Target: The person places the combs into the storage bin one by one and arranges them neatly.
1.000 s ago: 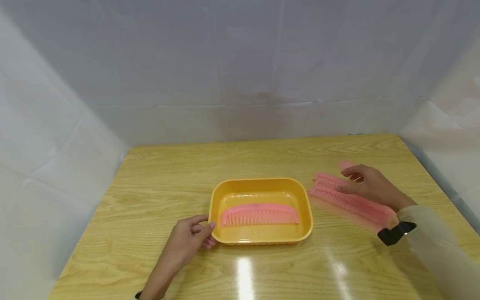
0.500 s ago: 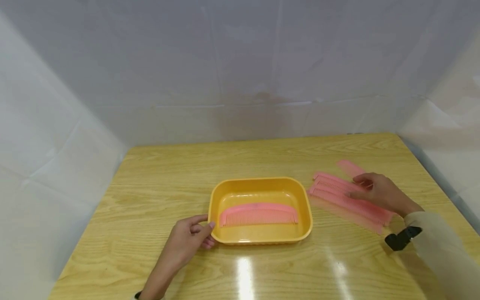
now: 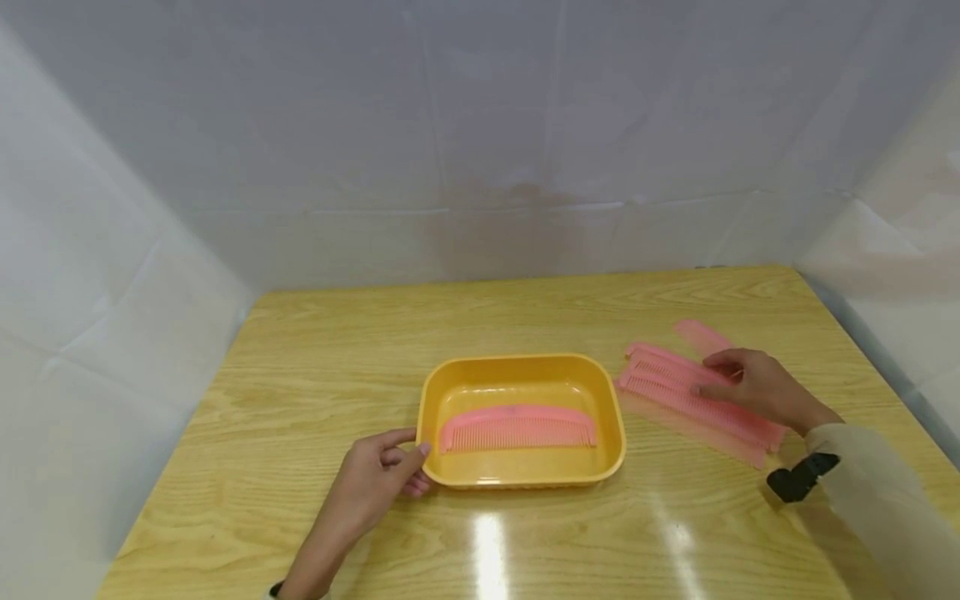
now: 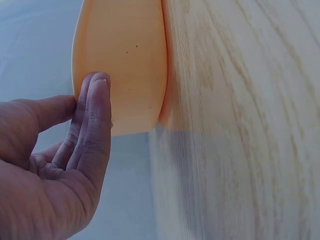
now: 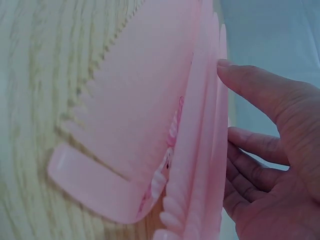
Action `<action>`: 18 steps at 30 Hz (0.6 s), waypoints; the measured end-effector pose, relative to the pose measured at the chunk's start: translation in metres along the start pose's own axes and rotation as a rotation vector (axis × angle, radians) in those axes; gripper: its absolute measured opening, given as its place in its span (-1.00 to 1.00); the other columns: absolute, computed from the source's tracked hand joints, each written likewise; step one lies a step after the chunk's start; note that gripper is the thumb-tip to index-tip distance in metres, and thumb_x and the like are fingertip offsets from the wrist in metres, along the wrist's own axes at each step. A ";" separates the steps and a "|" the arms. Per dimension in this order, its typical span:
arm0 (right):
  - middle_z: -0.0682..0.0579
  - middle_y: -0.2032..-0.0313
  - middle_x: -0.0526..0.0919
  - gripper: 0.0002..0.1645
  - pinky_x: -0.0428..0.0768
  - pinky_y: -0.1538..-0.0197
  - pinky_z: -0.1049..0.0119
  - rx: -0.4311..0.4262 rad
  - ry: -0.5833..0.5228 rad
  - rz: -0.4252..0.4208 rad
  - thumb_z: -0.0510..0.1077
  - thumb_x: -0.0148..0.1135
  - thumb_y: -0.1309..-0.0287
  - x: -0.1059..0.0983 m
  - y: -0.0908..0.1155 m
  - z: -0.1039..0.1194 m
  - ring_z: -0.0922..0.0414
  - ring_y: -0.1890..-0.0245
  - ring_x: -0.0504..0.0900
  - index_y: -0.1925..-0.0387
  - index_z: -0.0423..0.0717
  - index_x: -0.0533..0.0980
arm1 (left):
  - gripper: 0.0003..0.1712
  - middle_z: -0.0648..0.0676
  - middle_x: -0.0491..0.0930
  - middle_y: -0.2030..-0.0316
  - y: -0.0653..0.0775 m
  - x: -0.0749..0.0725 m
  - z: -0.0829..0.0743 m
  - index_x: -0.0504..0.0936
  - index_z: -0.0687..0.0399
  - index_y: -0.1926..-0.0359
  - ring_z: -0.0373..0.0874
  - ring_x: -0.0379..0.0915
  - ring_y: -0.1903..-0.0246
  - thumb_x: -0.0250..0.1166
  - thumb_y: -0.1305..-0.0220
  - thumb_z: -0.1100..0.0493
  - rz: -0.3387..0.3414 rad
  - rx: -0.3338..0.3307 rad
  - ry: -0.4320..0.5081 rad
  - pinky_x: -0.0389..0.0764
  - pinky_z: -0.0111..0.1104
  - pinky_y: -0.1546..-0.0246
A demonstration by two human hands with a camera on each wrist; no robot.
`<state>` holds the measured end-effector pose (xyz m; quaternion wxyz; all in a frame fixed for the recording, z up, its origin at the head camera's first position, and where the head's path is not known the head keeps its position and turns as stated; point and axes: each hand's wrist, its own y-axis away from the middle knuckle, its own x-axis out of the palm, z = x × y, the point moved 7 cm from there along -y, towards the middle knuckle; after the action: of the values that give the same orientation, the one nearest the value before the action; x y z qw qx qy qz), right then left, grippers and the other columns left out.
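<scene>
My left hand (image 3: 375, 479) holds the left end of a yellow plastic basin (image 3: 522, 477), thumb at the rim and fingers along the outer wall. One pink comb (image 3: 517, 427) lies flat inside it, teeth toward me. On the right side of the table is an overlapping stack of pink combs (image 3: 675, 382). My right hand (image 3: 765, 387) is over that stack; in the right wrist view its thumb (image 5: 250, 82) and fingertips touch the face of the top comb (image 5: 215, 150), set apart from each other. Part of the stack is hidden under the hand.
Another pink comb (image 3: 697, 333) sticks out behind the stack, partly covered by the right hand. All this is on a wood-grain table (image 3: 337, 342). Pale sheeting (image 3: 487, 125) hangs behind the table and at both sides.
My right hand has drawn back to the right along the comb stack, uncovering more of its left part, and then stayed nearly still. The left hand and basin have not moved.
</scene>
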<state>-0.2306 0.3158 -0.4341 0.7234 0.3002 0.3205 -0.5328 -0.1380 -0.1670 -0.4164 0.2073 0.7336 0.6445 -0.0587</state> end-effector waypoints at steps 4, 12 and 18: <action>-0.29 -0.05 0.62 -0.23 0.65 0.12 0.26 0.000 0.000 -0.006 0.09 0.43 -0.24 0.000 0.000 0.001 -0.08 0.05 0.59 -0.20 -0.46 0.48 | -0.54 0.12 0.71 0.48 0.000 0.000 0.000 0.50 0.48 -0.23 0.05 0.69 0.46 0.28 -0.42 0.28 0.000 0.001 -0.003 0.79 -0.31 0.42; -0.25 -0.02 0.63 -0.28 0.62 0.19 0.38 -0.014 -0.032 -0.024 0.05 0.44 -0.24 0.000 0.000 -0.002 -0.01 0.11 0.56 -0.18 -0.43 0.51 | -0.53 0.11 0.71 0.48 0.000 0.000 -0.001 0.48 0.48 -0.24 0.05 0.69 0.46 0.28 -0.42 0.28 -0.004 -0.006 -0.006 0.80 -0.30 0.42; -0.22 0.01 0.64 -0.32 0.60 0.21 0.38 -0.032 -0.029 -0.040 0.04 0.45 -0.23 -0.002 -0.001 0.002 0.02 0.14 0.55 -0.16 -0.41 0.53 | -0.52 0.11 0.71 0.47 0.000 0.000 0.000 0.47 0.49 -0.26 0.04 0.70 0.46 0.27 -0.43 0.28 -0.003 -0.012 -0.003 0.80 -0.30 0.41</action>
<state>-0.2314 0.3157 -0.4315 0.7219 0.2742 0.3243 -0.5464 -0.1378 -0.1670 -0.4167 0.2126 0.7312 0.6457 -0.0564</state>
